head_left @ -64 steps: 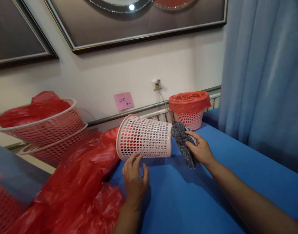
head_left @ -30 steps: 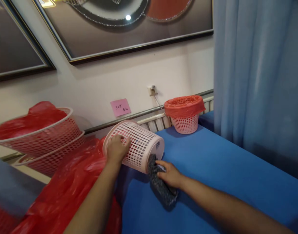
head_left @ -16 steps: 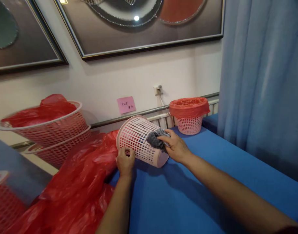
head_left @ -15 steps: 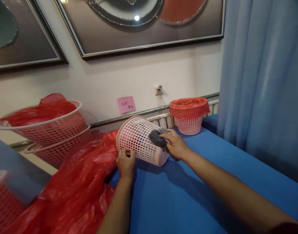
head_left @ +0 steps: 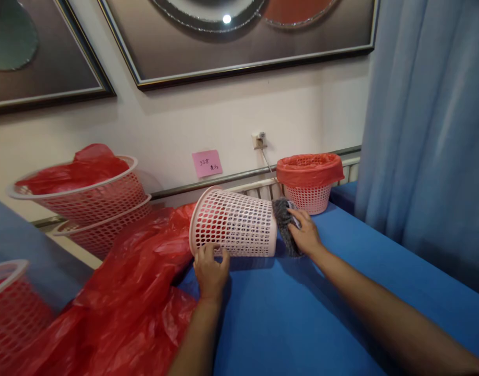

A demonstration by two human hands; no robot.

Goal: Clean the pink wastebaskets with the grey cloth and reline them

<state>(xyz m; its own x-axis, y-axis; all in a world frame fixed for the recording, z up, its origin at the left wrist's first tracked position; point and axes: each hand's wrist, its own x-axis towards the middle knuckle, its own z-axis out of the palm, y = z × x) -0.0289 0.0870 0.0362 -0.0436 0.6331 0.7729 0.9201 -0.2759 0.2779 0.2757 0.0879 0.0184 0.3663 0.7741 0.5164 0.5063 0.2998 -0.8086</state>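
Observation:
A pale pink perforated basket [head_left: 247, 222] lies on its side on the blue surface [head_left: 286, 318], its mouth toward the left. At its lower rim is my left hand [head_left: 211, 269], fingers curled against the basket's side. My right hand [head_left: 305, 232] grips a dark grey fuzzy cloth [head_left: 285, 227] at the base end of the basket. Crumpled red plastic bags [head_left: 125, 292] spread out to the left, and red shows through the basket's holes.
Behind stands a small basket lined with a red bag [head_left: 310, 169]. Stacked pink baskets [head_left: 102, 201] are at left, another basket [head_left: 12, 308] nearer. A blue curtain [head_left: 427, 130] hangs at right; a rail [head_left: 231, 177] runs along the wall.
The basket has turned from a downward slant to lying nearly level. My right hand has moved with the cloth from the basket's side to its base end. The view has shifted slightly.

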